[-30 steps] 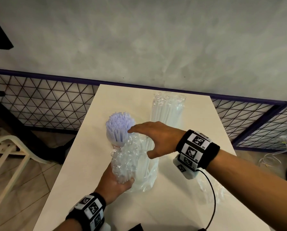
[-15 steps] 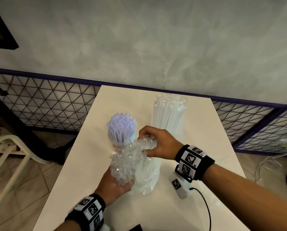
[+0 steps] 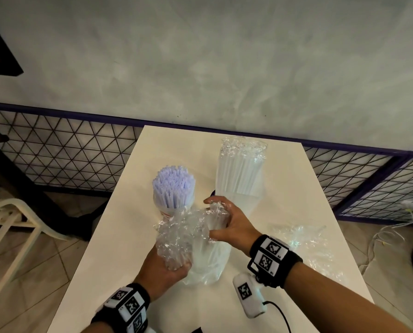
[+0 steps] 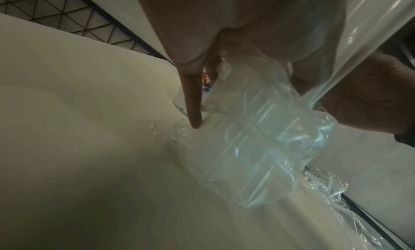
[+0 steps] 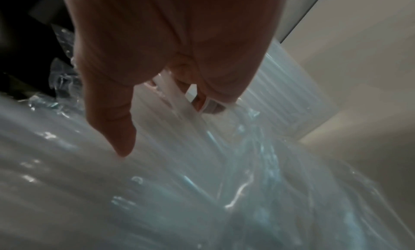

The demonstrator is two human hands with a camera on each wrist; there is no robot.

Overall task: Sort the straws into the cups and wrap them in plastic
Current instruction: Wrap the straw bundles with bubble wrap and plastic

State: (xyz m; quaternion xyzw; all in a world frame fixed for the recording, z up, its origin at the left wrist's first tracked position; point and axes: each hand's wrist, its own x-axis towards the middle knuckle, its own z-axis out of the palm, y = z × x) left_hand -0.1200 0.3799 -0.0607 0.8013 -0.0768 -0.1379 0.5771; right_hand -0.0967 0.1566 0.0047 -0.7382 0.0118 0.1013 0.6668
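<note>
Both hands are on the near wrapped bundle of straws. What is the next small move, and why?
Probably draw the loose plastic down over the top with the right hand while the left hand steadies the bundle low down. The film bunches crumpled at the top, where the right hand grips it, so this wrap looks unfinished. The cup of purple straws behind stands unwrapped and can wait.

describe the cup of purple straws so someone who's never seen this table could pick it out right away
On the white table by the grey wall, look at the left side, just beyond the two hands. The cup of purple straws stands upright there. It alone is uncovered and lilac; the bundles beside it are clear straws under plastic.
</note>
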